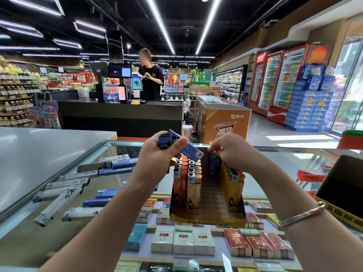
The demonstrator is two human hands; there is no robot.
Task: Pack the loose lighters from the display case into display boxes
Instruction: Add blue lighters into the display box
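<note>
Cigarette packs [182, 242] lie under the glass top [284, 160] nearest the lens; on it stands an open display box [208, 218] part filled with upright lighters [186, 173]; left hand [157, 154] grips blue lighters [188, 149] above it; right hand [229, 150], fingers curled, pinches a lighter in the box; loose lighters [82, 185] lie left.

Bare forearms, thin metal bangle [300, 213] on right wrist
</note>
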